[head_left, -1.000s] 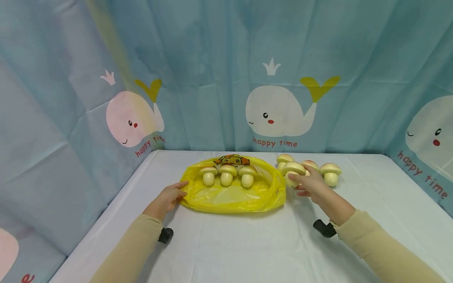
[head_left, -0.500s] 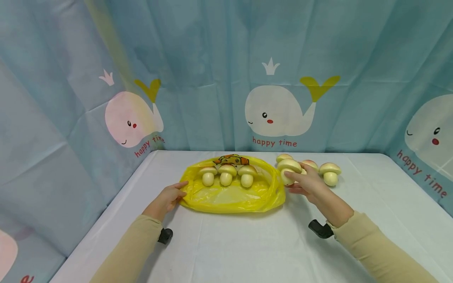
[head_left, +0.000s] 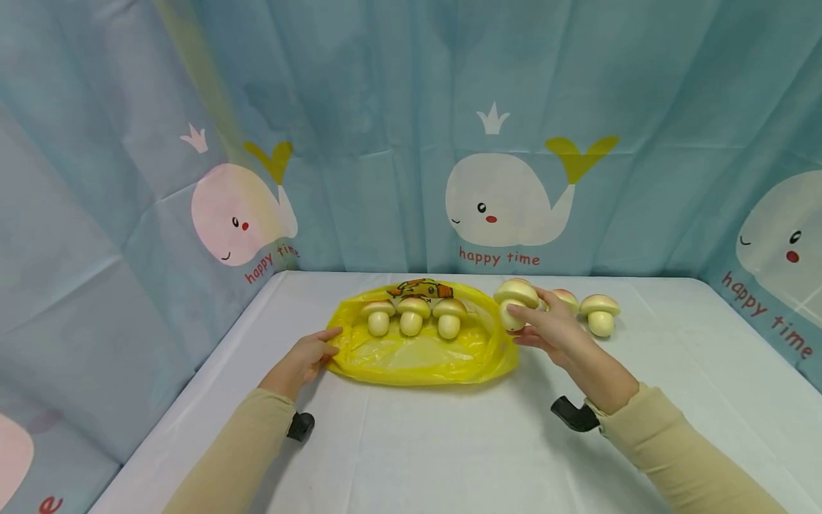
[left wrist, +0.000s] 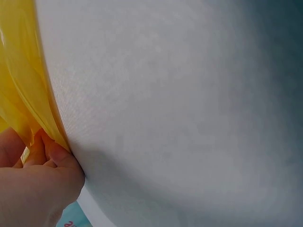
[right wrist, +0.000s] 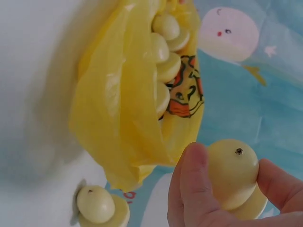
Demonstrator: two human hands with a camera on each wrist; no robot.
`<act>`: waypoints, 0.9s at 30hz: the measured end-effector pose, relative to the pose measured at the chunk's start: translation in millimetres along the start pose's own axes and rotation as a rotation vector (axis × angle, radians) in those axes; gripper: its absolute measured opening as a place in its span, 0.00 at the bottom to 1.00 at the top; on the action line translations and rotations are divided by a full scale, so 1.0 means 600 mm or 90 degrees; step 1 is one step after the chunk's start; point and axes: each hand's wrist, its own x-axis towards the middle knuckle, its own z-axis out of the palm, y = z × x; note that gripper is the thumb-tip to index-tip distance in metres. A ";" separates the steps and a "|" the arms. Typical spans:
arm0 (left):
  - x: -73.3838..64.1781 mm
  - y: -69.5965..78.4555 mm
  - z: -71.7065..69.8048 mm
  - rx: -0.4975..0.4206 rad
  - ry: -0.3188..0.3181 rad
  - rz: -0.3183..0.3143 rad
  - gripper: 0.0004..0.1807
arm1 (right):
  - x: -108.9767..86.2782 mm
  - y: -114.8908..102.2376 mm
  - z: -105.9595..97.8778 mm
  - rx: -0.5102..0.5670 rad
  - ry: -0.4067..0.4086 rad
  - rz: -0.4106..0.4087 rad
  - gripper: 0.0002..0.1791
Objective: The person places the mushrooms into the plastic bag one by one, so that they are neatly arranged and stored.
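Holding a smooth, cream-coloured mushroom with a rounded cap, stem end facing the wrist, between the thumb and fingers of the right hand; pinching the edge of a glossy, thin yellow plastic bag with the left hand. Poised at the bag's end nearer the right hand, though impossible to tell whether above the rim or just outside. Best, likely, to clear that flimsy edge before travelling toward the left hand, to hold the mouth wide there without tugging, and to lower gently beside three matching mushrooms lined up between the hands. Liable to snag the plastic if carried low. Working near at least two loose mushrooms beyond the right hand, over a white cloth-covered table, before a light-blue curtain printed with pale, yellow-tailed whales and red lettering.
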 end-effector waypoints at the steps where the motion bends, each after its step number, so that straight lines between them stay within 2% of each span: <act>1: 0.000 0.000 0.000 0.001 0.001 0.000 0.30 | -0.001 -0.001 0.002 0.002 -0.001 -0.001 0.48; 16: 0.001 -0.001 -0.001 0.006 0.002 -0.003 0.31 | 0.002 0.007 0.040 0.031 -0.042 -0.002 0.46; 27: 0.002 -0.001 -0.001 0.004 -0.001 0.000 0.31 | 0.006 0.015 0.076 0.036 -0.041 0.019 0.45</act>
